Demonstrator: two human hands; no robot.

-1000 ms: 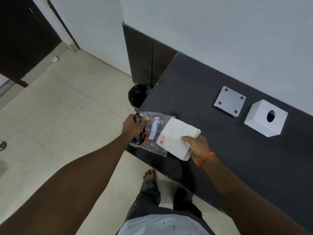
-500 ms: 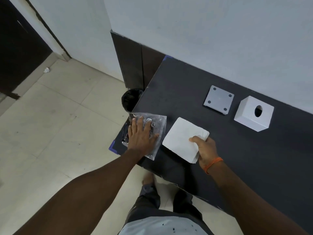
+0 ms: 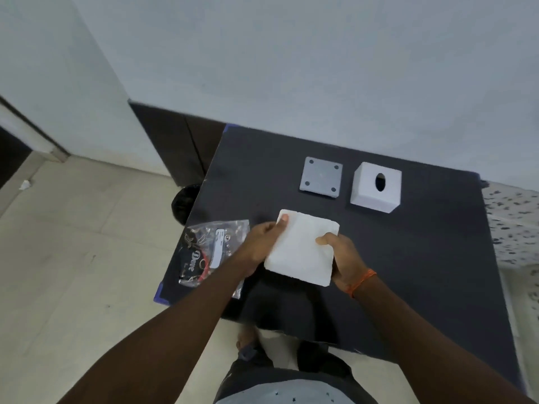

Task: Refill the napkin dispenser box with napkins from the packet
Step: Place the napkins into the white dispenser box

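A white stack of napkins (image 3: 303, 247) is held over the near part of the dark table (image 3: 408, 258). My left hand (image 3: 262, 244) grips its left edge, thumb on top. My right hand (image 3: 341, 255) grips its right edge. The clear plastic packet (image 3: 213, 247) with black and red print lies flat at the table's left edge, partly under my left forearm. The white dispenser box (image 3: 375, 186) with an oval hole on top stands at the back of the table. Its grey square base plate (image 3: 320, 177) lies just left of it.
A black bin (image 3: 185, 202) stands on the tiled floor at the table's left side. A wall runs right behind the table. A speckled surface (image 3: 513, 228) adjoins the table on the right. My feet and legs are below the near edge.
My left hand left the packet lying on the table and came over to grip the napkin stack's left edge. The stack, held before by the right hand alone, is now between both hands.
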